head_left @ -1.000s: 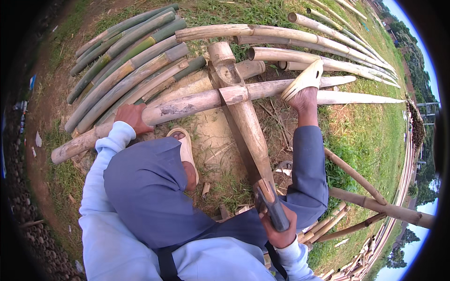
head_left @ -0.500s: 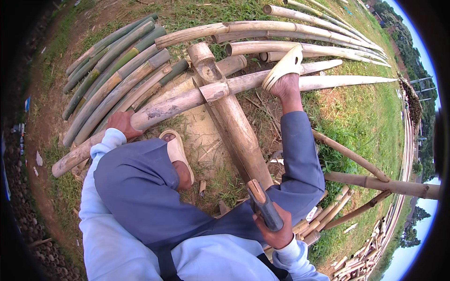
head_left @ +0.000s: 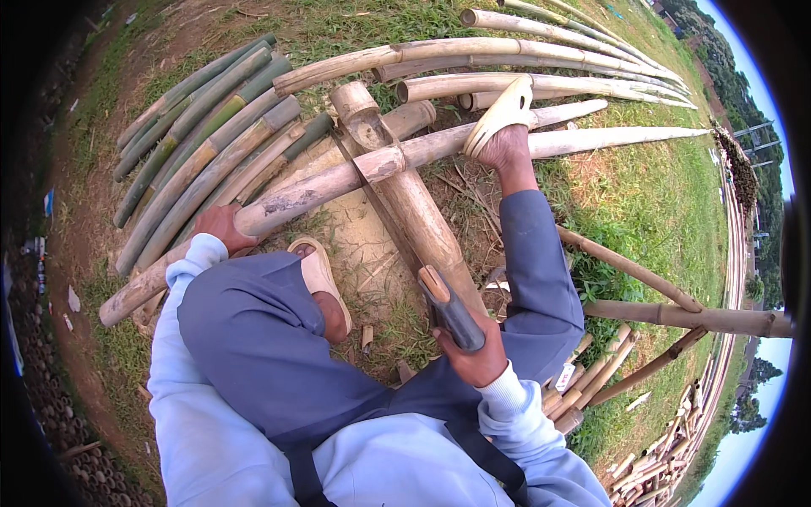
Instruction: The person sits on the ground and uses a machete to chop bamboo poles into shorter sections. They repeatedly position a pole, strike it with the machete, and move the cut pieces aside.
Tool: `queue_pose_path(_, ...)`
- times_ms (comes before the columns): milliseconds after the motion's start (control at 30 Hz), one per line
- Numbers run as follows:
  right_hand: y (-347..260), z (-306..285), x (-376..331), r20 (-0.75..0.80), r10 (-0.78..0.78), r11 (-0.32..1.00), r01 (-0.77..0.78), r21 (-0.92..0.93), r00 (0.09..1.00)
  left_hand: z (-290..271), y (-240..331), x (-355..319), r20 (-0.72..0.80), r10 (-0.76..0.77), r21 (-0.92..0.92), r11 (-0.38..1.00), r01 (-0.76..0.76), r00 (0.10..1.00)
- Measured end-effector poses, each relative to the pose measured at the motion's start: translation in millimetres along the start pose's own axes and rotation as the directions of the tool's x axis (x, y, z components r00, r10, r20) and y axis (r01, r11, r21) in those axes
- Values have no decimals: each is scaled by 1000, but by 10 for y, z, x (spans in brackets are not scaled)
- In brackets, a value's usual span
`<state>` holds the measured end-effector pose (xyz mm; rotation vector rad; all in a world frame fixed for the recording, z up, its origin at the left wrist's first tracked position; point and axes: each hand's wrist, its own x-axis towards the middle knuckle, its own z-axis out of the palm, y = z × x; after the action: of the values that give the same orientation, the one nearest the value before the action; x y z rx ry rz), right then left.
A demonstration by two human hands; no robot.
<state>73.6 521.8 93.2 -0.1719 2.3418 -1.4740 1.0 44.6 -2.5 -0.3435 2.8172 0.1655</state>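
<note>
My left hand (head_left: pixel 225 228) is wrapped round a pale bamboo pole (head_left: pixel 308 190) near its lower left end. The pole slants up to the right across a thicker bamboo post (head_left: pixel 427 215), beside its notched top. In my right hand (head_left: pixel 475 351) is the dark grip of a handsaw (head_left: pixel 376 198). Its long blade runs away from me and lies across the pole, just left of the post. How deep the teeth sit in the pole I cannot tell. My sandalled right foot (head_left: pixel 504 139) presses on the pole farther right.
Cut green and grey bamboo lengths (head_left: pixel 203 135) lie at the far left. Long pale poles (head_left: pixel 524 46) stretch along the back right. A bamboo support frame (head_left: pixel 684 317) stands at the right, above short cut pieces (head_left: pixel 604 376). Sawdust (head_left: pixel 351 220) covers the ground under the pole.
My right hand has pushed the handsaw forward and left, away from me, so its handle sits farther from my body. My left hand keeps its grip on the pole.
</note>
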Motion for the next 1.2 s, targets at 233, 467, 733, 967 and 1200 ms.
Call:
queue_pose_path(233,-155,-330,-425,-21,18,999,-19,-48,1000,64,94,-17,-3,-12,9,1000,12,1000)
queue_pose_path(467,-12,308,1277,-22,-72,994,70,-79,997,-52,196,100,3,-19,-1,1000,19,1000)
queue_pose_path(733,-281,-301,-749,28,83,994,-80,-72,996,19,63,-24,-28,4,-21,1000,-5,1000)
queue_pose_path(967,-15,214,781,-23,-63,995,61,-77,998,2,133,34,-17,7,-20,1000,-7,1000)
queue_pose_path(1200,-35,286,1036,2,-126,988,126,-85,992,-33,33,119,-31,18,-29,999,-19,999)
